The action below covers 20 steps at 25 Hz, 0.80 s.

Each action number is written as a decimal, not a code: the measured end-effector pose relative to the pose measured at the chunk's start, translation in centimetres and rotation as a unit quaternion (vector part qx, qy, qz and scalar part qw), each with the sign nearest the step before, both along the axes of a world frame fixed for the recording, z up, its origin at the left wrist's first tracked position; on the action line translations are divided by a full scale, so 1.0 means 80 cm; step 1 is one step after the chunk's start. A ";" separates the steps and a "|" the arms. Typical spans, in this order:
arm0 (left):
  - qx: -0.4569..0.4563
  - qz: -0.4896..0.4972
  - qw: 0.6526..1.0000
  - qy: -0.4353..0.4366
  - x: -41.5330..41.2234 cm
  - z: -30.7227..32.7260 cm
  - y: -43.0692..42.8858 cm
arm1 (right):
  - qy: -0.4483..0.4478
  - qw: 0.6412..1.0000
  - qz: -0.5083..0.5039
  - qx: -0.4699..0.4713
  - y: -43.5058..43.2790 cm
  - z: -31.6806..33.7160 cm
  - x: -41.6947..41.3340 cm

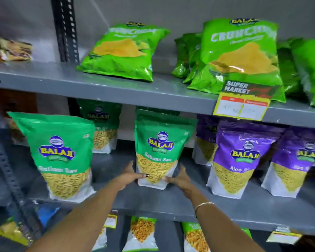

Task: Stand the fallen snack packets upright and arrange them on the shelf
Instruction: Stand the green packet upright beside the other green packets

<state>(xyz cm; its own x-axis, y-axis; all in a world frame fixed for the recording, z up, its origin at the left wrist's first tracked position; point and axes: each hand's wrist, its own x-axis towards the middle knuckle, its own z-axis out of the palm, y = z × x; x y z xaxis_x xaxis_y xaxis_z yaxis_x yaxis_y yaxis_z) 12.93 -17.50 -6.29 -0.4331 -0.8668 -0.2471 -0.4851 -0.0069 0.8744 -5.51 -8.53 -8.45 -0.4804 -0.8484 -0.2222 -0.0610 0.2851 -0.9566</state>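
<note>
A green Ratlami Sev packet (159, 142) stands upright in the middle of the grey middle shelf (153, 200). My left hand (130, 176) grips its lower left corner and my right hand (180, 180) grips its lower right corner. A second green sev packet (62, 153) stands upright at the left, near the shelf's front edge. A third one (102, 128) stands further back. Purple Aloo Sev packets (238, 159) stand upright to the right.
Light green Crunchex bags (124, 51) (238, 57) lean back on the upper shelf, above a yellow price tag (244, 104). A slotted metal upright (5, 171) runs down the left. More packets (142, 235) stand on the shelf below.
</note>
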 end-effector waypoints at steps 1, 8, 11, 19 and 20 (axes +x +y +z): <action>0.007 0.013 1.000 0.023 -0.007 -0.009 -0.005 | -0.016 0.999 0.034 -0.024 -0.002 0.001 -0.002; -0.018 0.077 0.996 0.036 -0.005 -0.010 0.029 | -0.042 0.989 0.106 -0.090 0.004 -0.006 0.001; -0.052 0.054 0.997 -0.016 0.009 -0.008 0.052 | -0.024 0.993 0.110 -0.043 0.031 0.003 0.012; -0.081 0.014 0.994 -0.069 0.037 0.000 0.091 | 0.004 0.996 0.087 -0.017 0.086 0.012 0.044; -0.084 0.013 0.994 -0.070 0.038 0.001 0.093 | 0.007 0.996 0.086 -0.015 0.088 0.012 0.046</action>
